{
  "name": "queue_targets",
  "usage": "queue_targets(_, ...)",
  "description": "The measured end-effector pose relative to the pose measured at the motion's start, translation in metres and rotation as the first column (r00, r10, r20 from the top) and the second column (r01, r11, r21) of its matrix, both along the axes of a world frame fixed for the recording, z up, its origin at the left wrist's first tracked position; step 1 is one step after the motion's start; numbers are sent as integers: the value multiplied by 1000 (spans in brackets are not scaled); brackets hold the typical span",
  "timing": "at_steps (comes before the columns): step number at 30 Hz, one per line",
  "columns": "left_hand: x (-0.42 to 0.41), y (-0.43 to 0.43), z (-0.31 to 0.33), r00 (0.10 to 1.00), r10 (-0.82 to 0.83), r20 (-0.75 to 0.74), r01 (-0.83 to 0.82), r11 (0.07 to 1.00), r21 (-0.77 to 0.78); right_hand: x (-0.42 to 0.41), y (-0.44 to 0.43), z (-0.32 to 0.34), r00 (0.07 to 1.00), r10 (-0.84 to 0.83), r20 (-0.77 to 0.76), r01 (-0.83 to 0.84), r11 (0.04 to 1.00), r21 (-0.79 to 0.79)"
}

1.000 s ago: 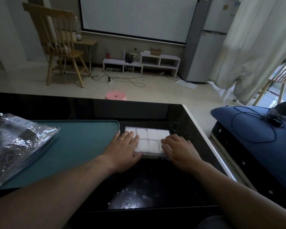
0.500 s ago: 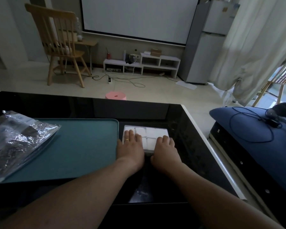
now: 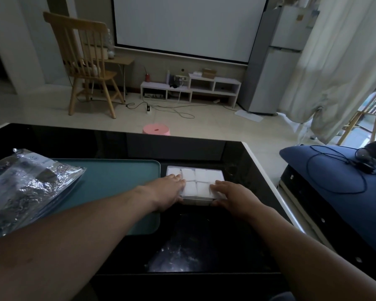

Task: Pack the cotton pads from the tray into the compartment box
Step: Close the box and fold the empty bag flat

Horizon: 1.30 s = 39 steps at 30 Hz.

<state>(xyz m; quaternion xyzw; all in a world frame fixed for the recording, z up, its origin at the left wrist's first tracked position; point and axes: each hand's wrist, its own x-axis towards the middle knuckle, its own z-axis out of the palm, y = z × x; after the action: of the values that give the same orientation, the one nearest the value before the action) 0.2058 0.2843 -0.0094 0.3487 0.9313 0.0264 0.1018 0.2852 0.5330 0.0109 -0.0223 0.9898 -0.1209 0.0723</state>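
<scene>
Both hands are on the compartment box (image 3: 193, 167), which sits on the black surface (image 3: 237, 157) just right of the teal tray (image 3: 117, 181), its left wall close against the tray's right rim. White cotton pads (image 3: 201, 175) fill the compartments that show, lying flat in two rows.

At the near-left corner of the box, the left hand (image 3: 167, 192) has its fingers laid over the pads there and its thumb against the near wall, so its grip holds that corner. The right hand (image 3: 230, 195) takes the near-right corner in the same way, with bent fingers on top and the thumb at the near wall, and its grip is closed on the box too. The far row of compartments stays uncovered between and beyond the fingers.

On the left part of the tray lies a crinkled clear plastic bag (image 3: 24, 183), which overhangs the tray's left side.

To the right of the surface a dark blue cushion (image 3: 334, 170) carries a black cable. Beyond the far edge stand a pink stool (image 3: 156, 129) on the floor and a wooden chair (image 3: 85, 61) farther left.
</scene>
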Motion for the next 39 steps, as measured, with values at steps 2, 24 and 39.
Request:
queue_targets(2,-2,-1,-2,1000,-7,-23,7,1000,6,-4,2,-1,1000,-7,-6,7,1000,-8)
queue_targets(24,50,-75,9,946,141,-292,-62,963,264,-25,-131,2,956,35,-293,-49,998,-39)
queue_targets(39,75,-326,36,482,860,-165,-631,472,616,-96,-335,-20,999,16,29,3,820,-573)
